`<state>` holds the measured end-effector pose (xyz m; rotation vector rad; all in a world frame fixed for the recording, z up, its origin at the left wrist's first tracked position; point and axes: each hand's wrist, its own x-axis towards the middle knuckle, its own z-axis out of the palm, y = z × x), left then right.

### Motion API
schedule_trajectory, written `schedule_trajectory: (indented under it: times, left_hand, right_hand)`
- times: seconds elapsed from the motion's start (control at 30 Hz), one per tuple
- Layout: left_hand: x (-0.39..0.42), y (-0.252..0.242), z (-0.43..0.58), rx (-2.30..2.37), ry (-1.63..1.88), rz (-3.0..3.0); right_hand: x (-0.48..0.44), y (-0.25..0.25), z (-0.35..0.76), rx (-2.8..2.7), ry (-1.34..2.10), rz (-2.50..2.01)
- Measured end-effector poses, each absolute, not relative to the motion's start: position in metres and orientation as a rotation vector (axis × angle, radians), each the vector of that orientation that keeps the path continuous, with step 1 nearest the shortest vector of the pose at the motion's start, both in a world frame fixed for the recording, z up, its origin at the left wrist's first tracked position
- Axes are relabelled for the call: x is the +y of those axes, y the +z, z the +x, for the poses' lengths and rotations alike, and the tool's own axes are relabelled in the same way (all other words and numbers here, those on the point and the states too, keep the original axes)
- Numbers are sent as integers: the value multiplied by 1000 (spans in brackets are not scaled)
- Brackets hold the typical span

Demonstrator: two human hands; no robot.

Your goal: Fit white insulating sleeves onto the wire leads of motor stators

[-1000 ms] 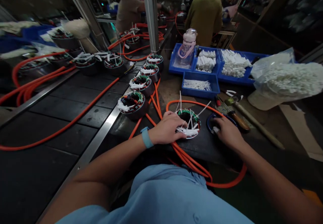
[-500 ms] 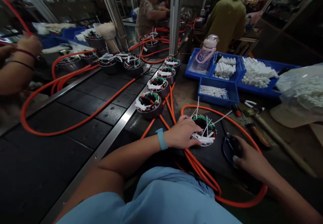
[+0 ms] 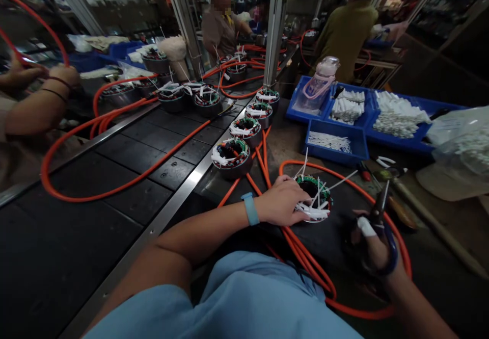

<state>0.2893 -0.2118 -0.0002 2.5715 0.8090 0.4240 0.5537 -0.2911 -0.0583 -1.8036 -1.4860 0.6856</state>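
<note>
My left hand (image 3: 284, 202) grips the near left rim of a motor stator (image 3: 325, 194) on the dark bench, its fingers closed over the white sleeved wires (image 3: 313, 211). Green and red parts show in the stator's ring. Several thin white cable ties stick up and out of it, one long tail (image 3: 347, 178) pointing right. In my right hand (image 3: 380, 252), right of the stator, is a pair of dark-handled scissors (image 3: 382, 201), blades pointing up and away. A finger of that hand has a white wrap on it. The scissors do not touch the stator.
An orange cable (image 3: 405, 252) loops round the stator. More stators (image 3: 232, 160) line the metal rail on the left. Blue bins (image 3: 336, 148) hold cable ties and white sleeves. A wooden-handled tool (image 3: 439, 232) lies at right. A co-worker's hands (image 3: 63, 76) hold orange cable at far left.
My right hand has lifted and turned the scissors so their blades point upward, further right. The left hand stays on the stator. The view has shifted slightly.
</note>
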Motion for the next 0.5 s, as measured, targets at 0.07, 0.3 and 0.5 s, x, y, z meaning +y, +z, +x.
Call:
schedule_trajectory:
  times: [0.07,0.3,0.5]
  left_hand:
    - [-213,5,292,839,385,2602]
    - [-198,17,321,967,435,2528]
    - [-186,11,334,905,641,2339]
  right_hand:
    - [-298,-46,564,-1662,653,-1841]
    - [-318,13,585,-2697,217,-1773]
    - [-284,32,561,-2960,-191,-1756]
